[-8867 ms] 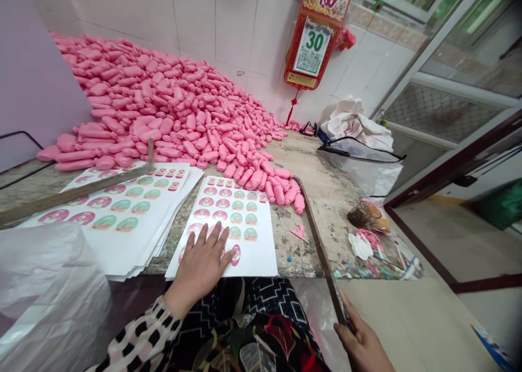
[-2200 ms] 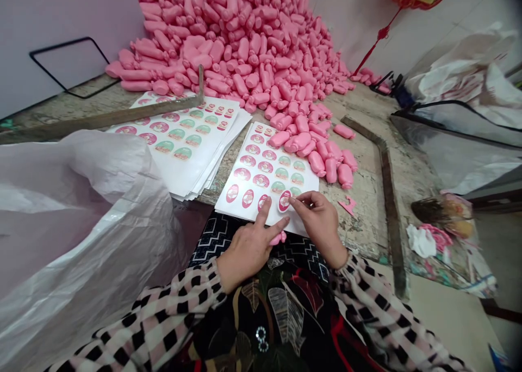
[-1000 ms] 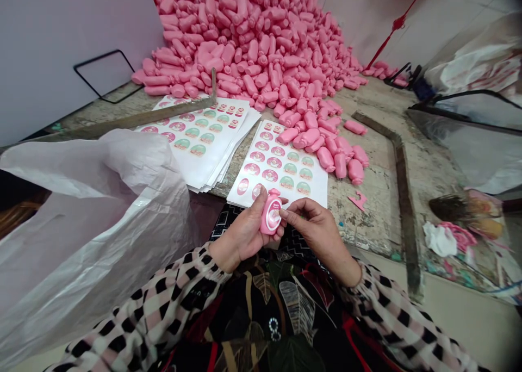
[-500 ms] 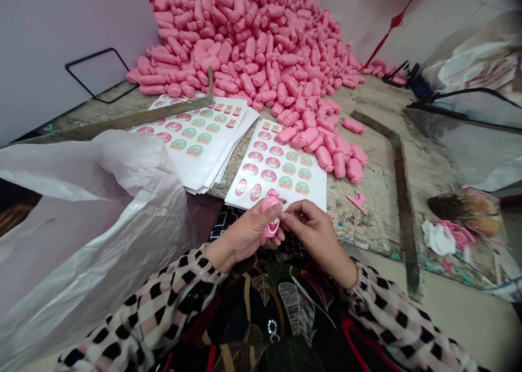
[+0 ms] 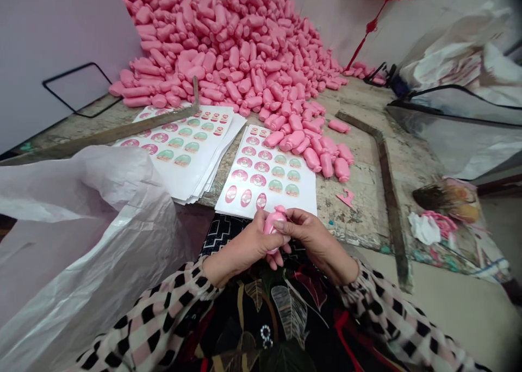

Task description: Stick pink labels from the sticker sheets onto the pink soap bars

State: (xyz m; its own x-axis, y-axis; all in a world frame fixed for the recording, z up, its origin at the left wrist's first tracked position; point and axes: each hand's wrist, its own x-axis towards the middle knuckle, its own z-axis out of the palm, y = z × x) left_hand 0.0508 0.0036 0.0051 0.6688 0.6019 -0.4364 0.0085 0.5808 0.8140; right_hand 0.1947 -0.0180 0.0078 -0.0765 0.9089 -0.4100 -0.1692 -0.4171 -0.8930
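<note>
My left hand (image 5: 253, 237) is closed around a small pink plastic bottle (image 5: 279, 214), held upright over my lap. From the other side my right hand (image 5: 312, 231) grips the same bottle, its thumb pressed flat on the front. A bit of a red and white sticker shows by the thumb; most of it is covered. Just beyond my hands lies a sheet of stickers (image 5: 261, 153) with pink ovals and green-and-pink labels. Loose pink bottles rest on its far right corner.
A large heap of pink bottles (image 5: 228, 51) fills the back of the worn table. Left of the sheet lies a stack of sticker sheets (image 5: 190, 176) under a metal bar (image 5: 122, 132). A white plastic bag (image 5: 101, 241) stands at left. A flat pink piece (image 5: 346, 197) lies at right.
My right hand has moved from the bottle's edge onto its front, its thumb now covering most of the sticker. The view has shifted slightly to the right.
</note>
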